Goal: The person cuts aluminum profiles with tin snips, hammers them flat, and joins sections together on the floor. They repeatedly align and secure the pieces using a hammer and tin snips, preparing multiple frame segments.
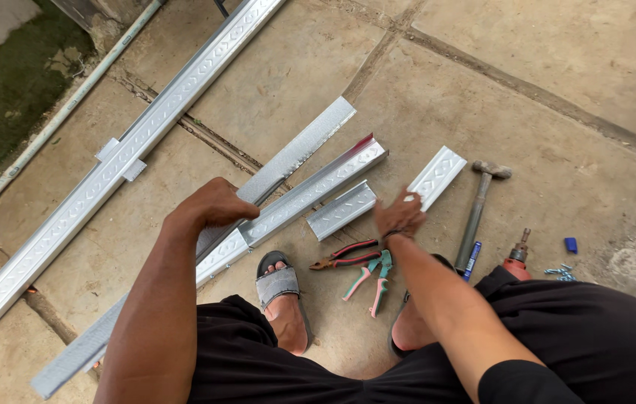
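Black shorts and 2 knees fill the bottom of the head view, the person squatting low over the concrete floor (482,97), a grey sandal (279,283) planted between the legs. Left hand (213,203) is down on the long metal channel (288,202), knuckles up, fingers curled over its near edge and pressed together — that looks like a pinning grip, weight on the strip so it lies steady. Beside it, touching along its far side, runs a flat metal strip (299,150), angled the same way.

Right hand (400,213) is out at the short embossed channel piece (436,176), fingers spread and the tips touching its near end; whether they pinch it or just rest there, I cannot tell. Between the 2 hands sits another short channel offcut (342,210), lying free.

Tools are fanned out within arm's reach, just ahead of the feet: red-handled pliers (344,254), teal-and-pink snips (372,275), a hammer (479,209) lying handle toward the person, a blue marker (471,258) beside that handle, and a power drill (516,258) poking out by the right knee. Few screws (560,273) and a small blue cap (571,245) lie further right. Way off left, a long embossed rail (120,161) crosses the floor, well apart from the hands.
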